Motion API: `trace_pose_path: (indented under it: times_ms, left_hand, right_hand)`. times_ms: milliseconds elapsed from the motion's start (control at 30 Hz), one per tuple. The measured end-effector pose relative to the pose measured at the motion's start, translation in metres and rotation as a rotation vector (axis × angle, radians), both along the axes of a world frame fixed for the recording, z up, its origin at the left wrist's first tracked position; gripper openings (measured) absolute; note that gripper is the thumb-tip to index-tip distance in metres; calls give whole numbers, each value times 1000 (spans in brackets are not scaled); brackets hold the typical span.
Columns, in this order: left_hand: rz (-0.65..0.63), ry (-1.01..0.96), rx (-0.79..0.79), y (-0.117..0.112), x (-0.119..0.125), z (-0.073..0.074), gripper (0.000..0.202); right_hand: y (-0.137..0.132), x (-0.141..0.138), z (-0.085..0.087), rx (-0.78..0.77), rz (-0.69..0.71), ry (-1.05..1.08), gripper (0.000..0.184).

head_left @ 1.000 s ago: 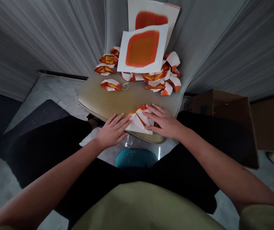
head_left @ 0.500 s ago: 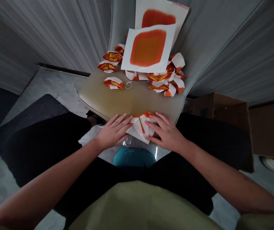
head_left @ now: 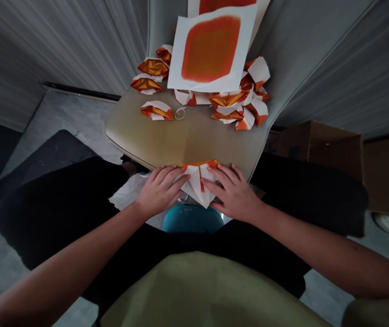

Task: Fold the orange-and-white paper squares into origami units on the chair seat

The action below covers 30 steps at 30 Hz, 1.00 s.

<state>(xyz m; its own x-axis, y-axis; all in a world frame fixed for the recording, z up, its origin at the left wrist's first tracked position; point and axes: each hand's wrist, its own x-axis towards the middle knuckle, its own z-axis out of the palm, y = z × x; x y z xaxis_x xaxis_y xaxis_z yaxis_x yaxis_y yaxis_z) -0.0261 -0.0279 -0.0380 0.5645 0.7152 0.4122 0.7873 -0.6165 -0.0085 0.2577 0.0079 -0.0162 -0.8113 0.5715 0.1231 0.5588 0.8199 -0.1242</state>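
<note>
A sheet of white paper with an orange-gold patch, partly folded, is at the front edge of the chair seat. This folded paper (head_left: pixel 199 181) has its gold strip along the far side, and its white point hangs over the edge toward me. My left hand (head_left: pixel 160 188) grips its left side, fingers bent over the top and close together. On the right side my right hand (head_left: pixel 233 190) holds it too, index and middle fingertips on the folded flaps. Both thumbs are low beside the paper, partly hidden.
Flat printed sheets (head_left: pixel 211 50) lie toward the chair's back. Finished-looking gold paper ingots (head_left: pixel 153 68) sit left, and several more (head_left: pixel 230 102) are heaped right. A small white ring (head_left: pixel 179 113) lies on the seat (head_left: pixel 180 141). A cardboard box (head_left: pixel 333 150) stands on the floor at right.
My fingers have bent and drawn closer on the folded paper. Its near point is narrower and more centred. The view has shifted, so the chair and sheets appear higher.
</note>
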Motion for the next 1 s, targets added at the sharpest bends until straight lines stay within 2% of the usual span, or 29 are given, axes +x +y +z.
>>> trace_pose_path:
  times_ms: [200, 300, 500, 700, 867, 933, 1000]
  left_hand:
    - [-57, -29, 71, 0, 1, 1, 21]
    - [-77, -37, 90, -2, 1, 4, 16]
    - [-52, -97, 82, -3, 2, 14, 16]
    - [-1, -196, 99, 7, 5, 27, 12]
    - [-6, -244, 60, 14, 12, 35, 14]
    - [-11, -361, -26, 17, 14, 38, 15]
    - [45, -551, -168, 23, 17, 42, 15]
  right_hand:
    - [-17, -5, -8, 145, -26, 102, 37]
    - [-21, -6, -9, 202, -20, 153, 30]
    - [-13, -3, 1, 189, -30, 276, 24]
    - [6, -1, 11, 165, -105, 366, 32]
    - [16, -4, 14, -7, -121, 476, 36]
    - [19, -6, 20, -135, -172, 552, 30]
    - [25, -9, 28, -305, -286, 618, 23]
